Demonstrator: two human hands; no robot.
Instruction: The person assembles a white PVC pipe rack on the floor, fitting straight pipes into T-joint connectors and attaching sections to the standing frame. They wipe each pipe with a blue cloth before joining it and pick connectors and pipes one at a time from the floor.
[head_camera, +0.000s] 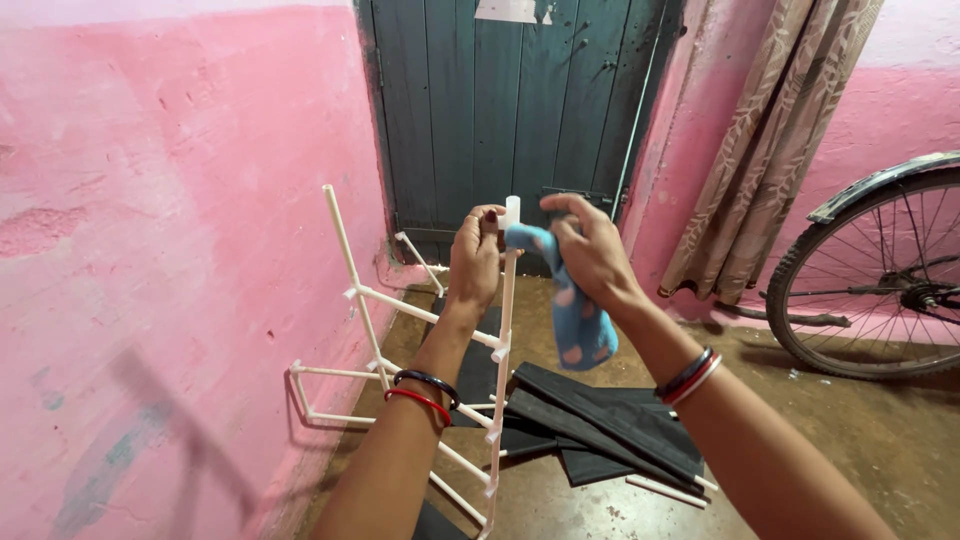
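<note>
**At the top of a white drying rack: blue sock in both hands**

Against the pink wall (150, 250) on the left stands a white drying rack (370, 300), tilted, its thin rods running out to the right.

- Left hand (474, 258): closed around the top of the rack's near upright post, fingers curled over its tip.
- Right hand (592, 250): pinching the upper end of a blue sock (578, 318) with pink dots, just beside the post top.
- Sock: at centre frame, touching the post at its top. Long axis close to vertical, leaning slightly right; the held end points up, the free end hangs down toward the floor (850, 440).
- Dark cloth (600, 425): draped over the lower rods, near and to the right.
- Far side: dark green door (510, 110); patterned curtain (770, 140) to its right.
- Far right: bicycle wheel (880, 270).

Risks, as judged:
- The rack looks light and leans; a push on the post could tip it or slide it along the wall.
- The sock rests on a narrow tip only; a loosened pinch could drop it onto the dusty floor.
- Shaking the frame could slip the dark cloth off its rods.
</note>
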